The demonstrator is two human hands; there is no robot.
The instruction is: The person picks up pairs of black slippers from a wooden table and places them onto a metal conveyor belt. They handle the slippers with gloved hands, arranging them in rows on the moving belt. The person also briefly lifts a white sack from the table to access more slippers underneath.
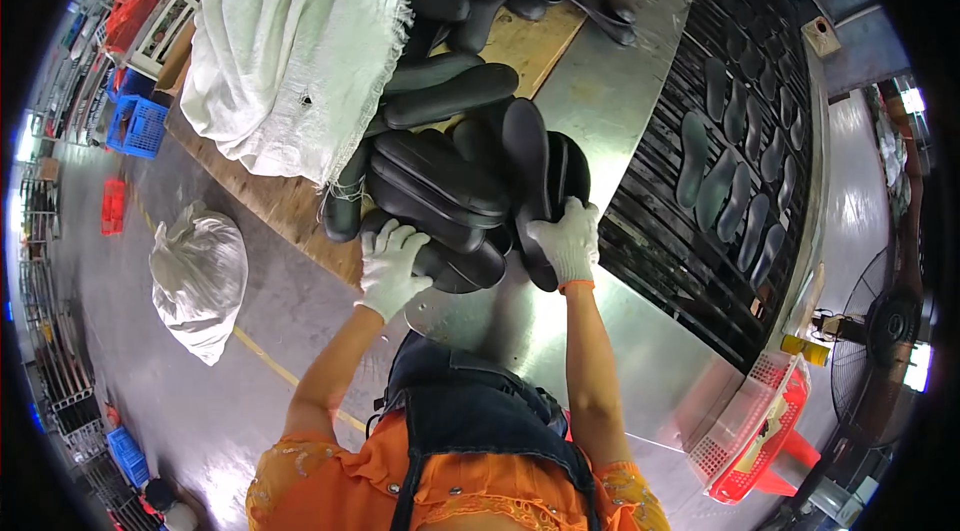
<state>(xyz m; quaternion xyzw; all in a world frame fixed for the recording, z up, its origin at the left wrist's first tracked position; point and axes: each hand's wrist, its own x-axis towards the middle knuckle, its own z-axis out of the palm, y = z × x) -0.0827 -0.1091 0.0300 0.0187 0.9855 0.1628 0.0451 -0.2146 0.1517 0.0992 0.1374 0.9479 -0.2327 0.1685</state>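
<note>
My left hand (391, 269), in a white knitted glove, has its fingers curled over the near end of some black shoe soles (462, 271) at the front of a heap. The gloved right hand (567, 244) grips the lower part of upright black soles (528, 156) at the heap's right side, its thumb against the nearer one. Between the hands, more soles (440, 176) lie stacked and overlapping. How many soles each hand grips is hidden by the pile.
A white woven sack (300, 51) lies across the wooden board (265, 201) at left. Right of the metal tabletop (640, 321), a dark slatted conveyor (640, 221) carries rows of soles (735, 181). A tied white bag (200, 276) sits on the floor. Red baskets (760, 431) and a fan (890, 321) stand lower right.
</note>
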